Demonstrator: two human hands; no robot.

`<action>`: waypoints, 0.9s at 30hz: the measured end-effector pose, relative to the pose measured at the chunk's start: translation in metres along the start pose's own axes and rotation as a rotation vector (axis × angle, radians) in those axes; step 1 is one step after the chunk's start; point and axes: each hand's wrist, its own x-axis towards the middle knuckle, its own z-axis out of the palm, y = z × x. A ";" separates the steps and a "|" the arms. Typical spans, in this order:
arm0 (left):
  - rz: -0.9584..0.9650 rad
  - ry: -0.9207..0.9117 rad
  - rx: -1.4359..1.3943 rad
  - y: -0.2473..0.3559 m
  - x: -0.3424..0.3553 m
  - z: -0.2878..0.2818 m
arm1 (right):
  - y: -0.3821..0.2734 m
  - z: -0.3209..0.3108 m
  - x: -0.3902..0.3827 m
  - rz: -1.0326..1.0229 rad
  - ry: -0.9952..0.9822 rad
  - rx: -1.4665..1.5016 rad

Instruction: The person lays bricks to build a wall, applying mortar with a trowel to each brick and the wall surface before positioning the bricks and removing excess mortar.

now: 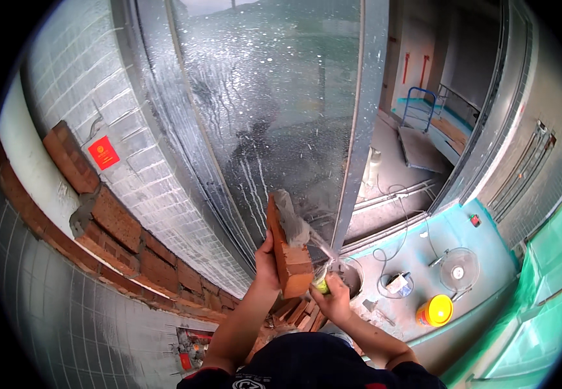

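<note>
My left hand (267,264) is closed round the left side of an orange-red brick (294,266), held up tilted in front of the glass. Wet grey mortar (292,220) coats the brick's far end. Just right of it, my right hand (334,297) grips a trowel (323,246) by its yellow-green handle. The trowel's blade points up and left, close to the mortar; whether it touches is hard to tell. Below and beyond the right hand stands a bucket (356,267) with grey stuff inside, partly hidden by that hand. Loose bricks (299,314) lie beneath my hands.
Brickwork (115,223) runs along a white pipe (41,168) at the left, beside a tiled wall. A splashed glass panel (268,97) stands ahead. At right are a yellow bucket (437,310), a fan (459,270), cables and green netting (546,285).
</note>
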 end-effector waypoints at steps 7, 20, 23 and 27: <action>0.080 -0.093 -0.212 0.032 -0.016 0.003 | 0.034 0.010 -0.028 -0.182 -0.048 -0.187; 0.672 0.024 -0.250 0.085 -0.035 -0.009 | -0.107 -0.141 0.071 0.441 -0.656 0.579; 0.797 0.040 -0.247 0.092 -0.040 -0.016 | -0.166 -0.150 0.110 0.479 -0.979 0.497; 0.769 0.041 -0.333 0.089 -0.040 0.004 | -0.194 -0.114 0.127 0.677 -1.126 0.282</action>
